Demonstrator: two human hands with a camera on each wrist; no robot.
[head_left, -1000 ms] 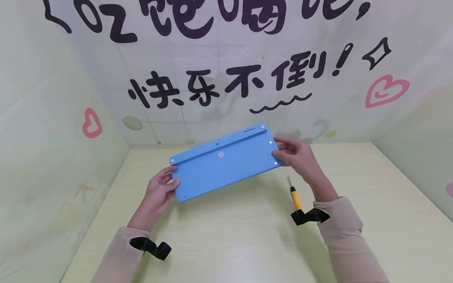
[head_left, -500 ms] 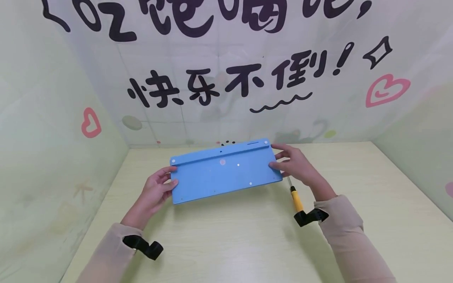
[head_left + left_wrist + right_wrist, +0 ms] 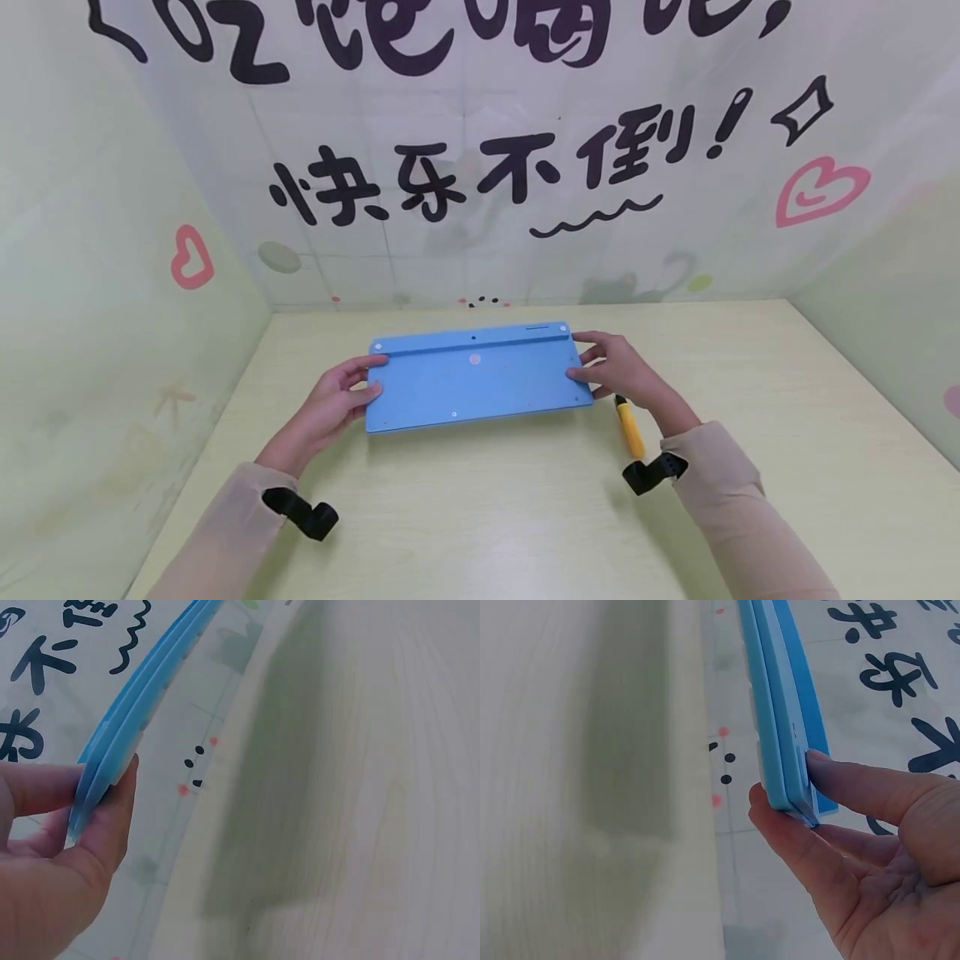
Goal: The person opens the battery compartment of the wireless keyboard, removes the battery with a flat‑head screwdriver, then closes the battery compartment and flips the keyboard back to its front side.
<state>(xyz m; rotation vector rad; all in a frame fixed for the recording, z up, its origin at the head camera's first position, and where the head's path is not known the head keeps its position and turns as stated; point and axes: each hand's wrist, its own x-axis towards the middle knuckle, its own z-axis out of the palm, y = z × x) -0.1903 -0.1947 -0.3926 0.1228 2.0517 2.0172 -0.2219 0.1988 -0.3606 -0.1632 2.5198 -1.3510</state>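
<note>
A light blue keyboard (image 3: 480,379) is held above the table with its underside toward the head camera. A raised ridge, pale round feet and small screws show on it; its keys face away. My left hand (image 3: 330,408) grips the left end, thumb on the underside and fingers behind the edge. At the other end my right hand (image 3: 624,373) pinches it the same way. Both wrist views show the keyboard (image 3: 120,735) edge-on between thumb and fingers. By the right wrist lies a tool with a yellow handle (image 3: 631,429) and black collar; the right hand hides its metal end.
The pale wood-grain table (image 3: 480,517) carries the shadows of both arms. Behind it rises a printed backdrop (image 3: 465,267) with black lettering, and similar panels close the left and right sides. Black wrist cameras (image 3: 303,512) stick out from both sleeves.
The keyboard's right end and upper edge have come down, so it sits more level. My right hand has lowered with it, hiding the metal end of the yellow-handled tool.
</note>
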